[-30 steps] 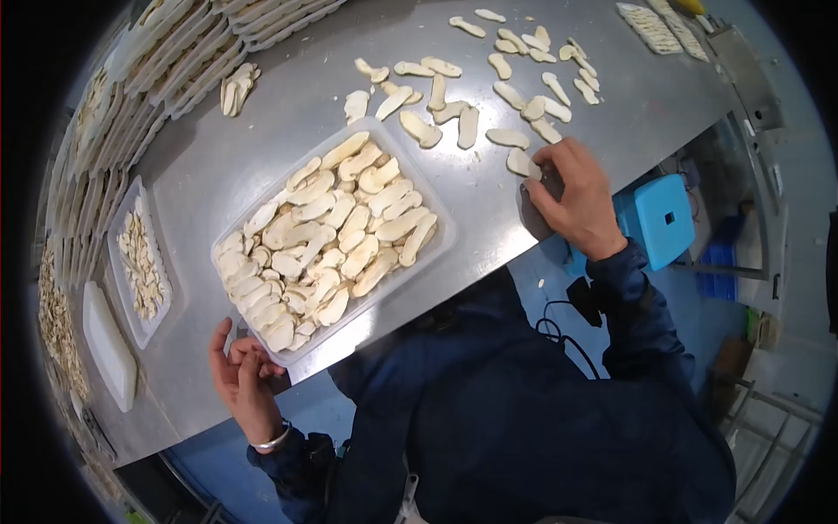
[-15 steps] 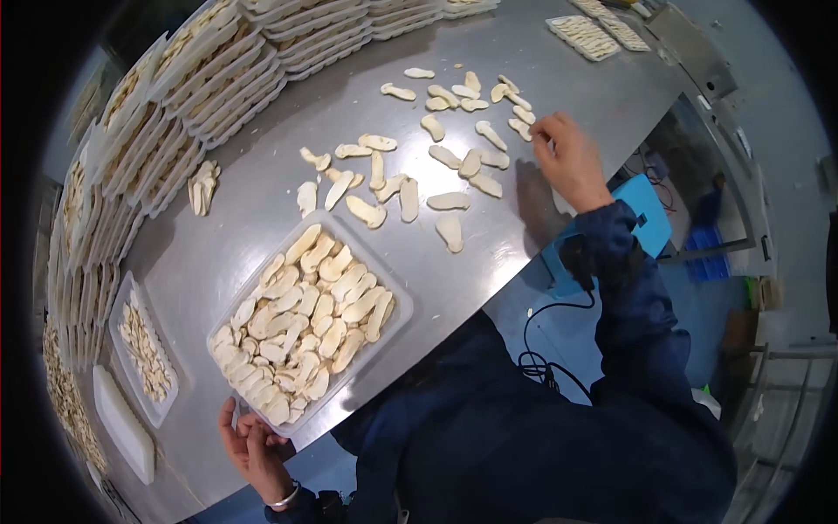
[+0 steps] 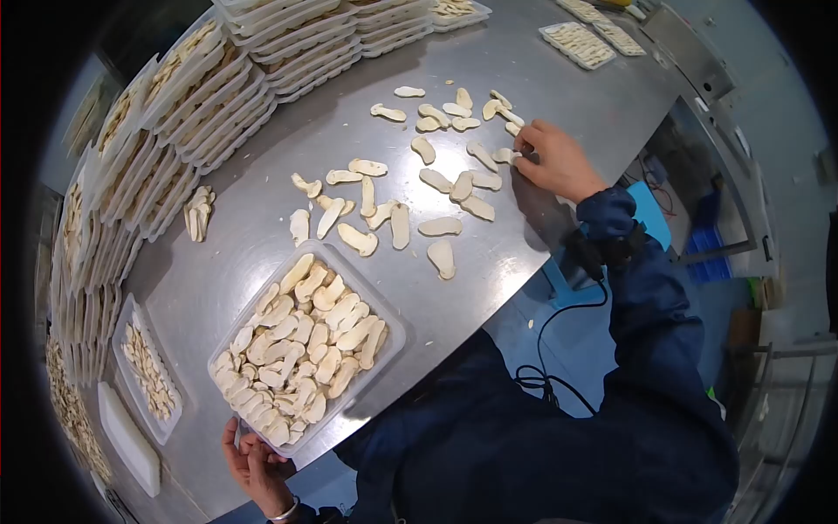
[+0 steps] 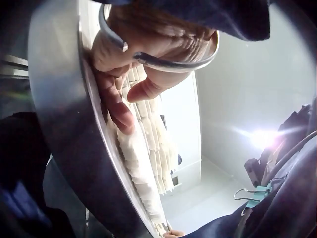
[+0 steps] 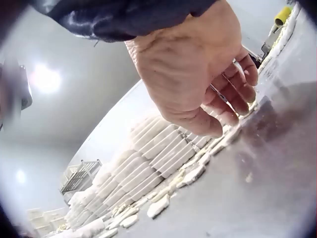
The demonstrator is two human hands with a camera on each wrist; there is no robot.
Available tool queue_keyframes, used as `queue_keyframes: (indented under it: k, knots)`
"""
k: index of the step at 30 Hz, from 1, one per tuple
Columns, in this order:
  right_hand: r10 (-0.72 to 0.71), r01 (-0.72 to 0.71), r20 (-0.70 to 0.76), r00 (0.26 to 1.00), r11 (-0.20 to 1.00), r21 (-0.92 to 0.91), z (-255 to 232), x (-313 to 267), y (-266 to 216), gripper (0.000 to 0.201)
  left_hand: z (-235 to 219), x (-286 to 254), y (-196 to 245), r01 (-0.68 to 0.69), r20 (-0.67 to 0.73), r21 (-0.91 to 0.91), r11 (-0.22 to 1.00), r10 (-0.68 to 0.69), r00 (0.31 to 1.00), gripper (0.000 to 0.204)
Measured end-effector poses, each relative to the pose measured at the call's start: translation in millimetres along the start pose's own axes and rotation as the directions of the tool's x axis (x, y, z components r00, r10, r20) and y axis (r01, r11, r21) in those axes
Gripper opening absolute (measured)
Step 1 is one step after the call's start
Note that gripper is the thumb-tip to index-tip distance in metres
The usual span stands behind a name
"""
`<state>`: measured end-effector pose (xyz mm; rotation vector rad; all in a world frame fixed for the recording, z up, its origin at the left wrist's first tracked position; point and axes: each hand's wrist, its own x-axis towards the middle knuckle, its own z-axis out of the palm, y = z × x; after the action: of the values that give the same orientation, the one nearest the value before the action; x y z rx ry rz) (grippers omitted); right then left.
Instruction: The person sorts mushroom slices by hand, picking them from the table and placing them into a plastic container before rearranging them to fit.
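Pale mushroom slices, cut lengthwise, fill a clear plastic tray [image 3: 393, 336] at the table's front edge. My left hand [image 3: 255, 472] is at the tray's near left corner, its fingers loosely bent; a silver bangle [image 4: 173, 64] circles the wrist. Farther right, my right hand [image 3: 559, 162] is low over the table, thumb and index finger pinching the end of a mushroom slice [image 3: 504, 155]. Several loose slices [image 3: 441, 226] are scattered between that hand and the tray. In the right wrist view, the fingers [image 5: 233, 91] reach down among the slices and partly hide them.
Tall stacks of filled trays [image 3: 297, 52] line the table's far left side. A narrow tray of small pieces [image 3: 148, 371] and a white slab-like tray [image 3: 129, 441] lie at left. Filled trays [image 3: 578, 45] sit at the far right. A blue stool [image 3: 650, 214] stands beyond the table edge.
My right hand has left one mushroom slice on the table, reached farther across to another and drawn it slightly nearer. My left hand stays by the tray corner. The head view has shifted.
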<state>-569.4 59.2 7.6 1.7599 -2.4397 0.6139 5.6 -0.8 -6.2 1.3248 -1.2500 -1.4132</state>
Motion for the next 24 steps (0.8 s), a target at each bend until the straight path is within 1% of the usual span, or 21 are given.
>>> queue_keyframes:
  k: [3, 6, 9, 13, 16, 19, 24]
  knots:
    - [0.169, -0.168, 0.053, 0.984, 0.986, -0.021, -13, 18, -2, 0.019, 0, 0, 1, 0.01, -0.004, -0.002, 1.0, -0.01, 1.0, 0.054]
    - [0.081, -0.079, 0.011, 0.997, 0.989, -0.126, -14, 42, 1, 0.018, 1, 1, 2, 0.015, -0.005, -0.006, 1.0, -0.015, 1.0, 0.054]
    - [-0.098, 0.102, 0.077, 0.992, 0.994, -0.049, -1, 64, -2, 0.017, 3, -1, 3, 0.013, -0.019, -0.003, 1.0, -0.013, 1.0, 0.053]
    - [-0.103, 0.123, 0.15, 0.983, 0.984, -0.128, 10, 80, -14, 0.016, 3, -1, 4, 0.01, -0.018, 0.004, 1.0, -0.01, 1.0, 0.052]
    - [-0.069, 0.103, 0.197, 0.978, 0.98, -0.17, 15, 83, -19, 0.016, 6, -1, 7, 0.023, -0.02, 0.004, 1.0, -0.023, 1.0, 0.052]
    - [-0.092, 0.128, 0.214, 0.972, 0.978, -0.162, 22, 83, -12, 0.017, 8, -1, 10, 0.033, -0.024, 0.001, 0.999, -0.033, 0.999, 0.052]
    - [-0.015, 0.034, 0.222, 0.975, 0.996, -0.084, 19, 77, -16, 0.019, 10, -1, 11, 0.034, -0.044, -0.031, 0.999, -0.035, 0.998, 0.05]
